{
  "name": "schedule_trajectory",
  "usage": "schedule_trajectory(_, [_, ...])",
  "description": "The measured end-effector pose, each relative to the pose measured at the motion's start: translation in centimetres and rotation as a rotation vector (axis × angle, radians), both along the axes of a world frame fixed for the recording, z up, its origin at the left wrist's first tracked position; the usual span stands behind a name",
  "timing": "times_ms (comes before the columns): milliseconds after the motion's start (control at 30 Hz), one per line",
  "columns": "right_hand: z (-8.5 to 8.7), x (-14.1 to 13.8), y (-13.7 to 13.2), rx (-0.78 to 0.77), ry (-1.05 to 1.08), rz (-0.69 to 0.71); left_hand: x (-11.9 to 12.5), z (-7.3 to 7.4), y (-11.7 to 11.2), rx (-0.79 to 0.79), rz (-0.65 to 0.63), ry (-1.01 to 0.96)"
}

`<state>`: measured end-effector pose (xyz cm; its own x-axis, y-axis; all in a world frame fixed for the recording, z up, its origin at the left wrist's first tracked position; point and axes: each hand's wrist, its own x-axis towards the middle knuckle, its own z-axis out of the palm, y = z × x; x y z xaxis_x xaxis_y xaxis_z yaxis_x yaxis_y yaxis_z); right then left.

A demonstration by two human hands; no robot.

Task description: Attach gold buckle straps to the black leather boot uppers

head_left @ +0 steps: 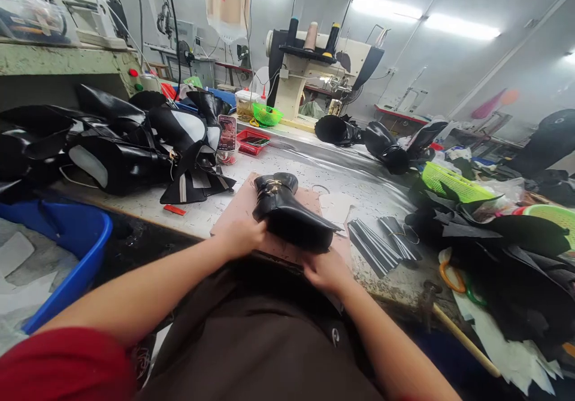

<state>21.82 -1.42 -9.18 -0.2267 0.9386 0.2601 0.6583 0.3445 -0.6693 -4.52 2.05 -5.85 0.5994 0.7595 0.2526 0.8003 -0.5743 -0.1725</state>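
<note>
A glossy black boot upper point(294, 218) with a strap and a gold-coloured buckle lies over a pinkish board point(231, 206) at the front of the workbench. My left hand point(246, 236) is closed on its left edge, near the strapped part. Gripping the near right edge, below the wide end, is my right hand point(327, 269). The fingertips of both hands are partly hidden by the leather. To the right of the board lie black-and-white strips point(375, 248) and a pale cut piece point(336, 207).
Black boot uppers point(121, 158) are heaped at the left, by a phone point(227, 133) and a red basket point(254, 142). A sewing machine point(287, 84) stands behind. At right are black pieces point(507, 257), orange-handled scissors point(451, 278) and a hammer point(467, 340). A blue bin point(96, 248) is at left.
</note>
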Motion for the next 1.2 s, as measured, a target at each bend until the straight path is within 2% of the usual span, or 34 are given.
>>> schedule_trajectory(67, [-0.3, 1.1, -1.1, 0.035, 0.061, -0.106, -0.8, -0.5, -1.2, 0.017, 0.031, -0.027])
schedule_trajectory(133, [-0.1, 1.4, -1.2, 0.061, 0.132, -0.215, -0.9, -0.9, -1.2, 0.032, 0.201, -0.132])
schedule_trajectory(200, [0.6, 0.9, -0.2, 0.040, 0.222, -0.275, -0.1, -0.8, -0.1, 0.002, 0.445, -0.268])
schedule_trajectory(267, [1.4, -0.5, 1.4, -0.024, 0.321, -0.291, 1.4, 0.0, 1.7, -0.045, 0.543, -0.307])
schedule_trajectory(333, [2.4, -2.1, 3.1, -0.066, 0.363, -0.277, 3.1, 1.9, 3.5, -0.054, 0.537, -0.286])
schedule_trajectory(400, [3.2, -3.5, 4.5, -0.086, 0.350, -0.251, 4.9, 4.8, 5.1, -0.027, 0.495, -0.252])
schedule_trajectory(533, [5.6, -5.5, 5.9, -0.134, 0.213, -0.239, 8.2, 11.0, 7.1, 0.004, 0.288, -0.115])
schedule_trajectory(600, [7.2, -5.8, 6.1, -0.141, 0.122, -0.244, 9.5, 12.9, 7.7, -0.016, 0.151, -0.021])
schedule_trajectory(667, [8.6, -5.7, 5.8, -0.131, 0.024, -0.247, 10.3, 13.8, 8.0, -0.028, 0.040, 0.062])
schedule_trajectory(767, [9.2, -5.2, 4.3, -0.142, -0.162, -0.224, 10.3, 13.6, 8.6, -0.008, -0.048, 0.140])
schedule_trajectory(900, [8.1, -5.3, 2.2, -0.186, -0.343, -0.139, 8.5, 12.8, 9.0, 0.021, -0.048, 0.172])
schedule_trajectory(1000, [7.8, -5.7, 1.7, -0.176, -0.399, -0.097, 6.3, 11.4, 7.8, 0.182, -0.070, 0.088])
schedule_trajectory(1067, [8.0, -6.0, 1.8, -0.154, -0.440, -0.053, 4.6, 9.4, 5.9, 0.309, -0.227, 0.016])
schedule_trajectory(1100, [8.1, -6.0, 1.8, -0.142, -0.463, -0.035, 3.7, 8.0, 4.7, 0.280, -0.392, 0.040])
schedule_trajectory(1167, [8.2, -6.1, 2.0, -0.118, -0.501, -0.023, 2.4, 4.8, 2.3, 0.119, -0.768, 0.147])
schedule_trajectory(1200, [8.2, -6.1, 2.0, -0.115, -0.514, -0.034, 1.9, 3.1, 1.3, 0.081, -0.859, 0.178])
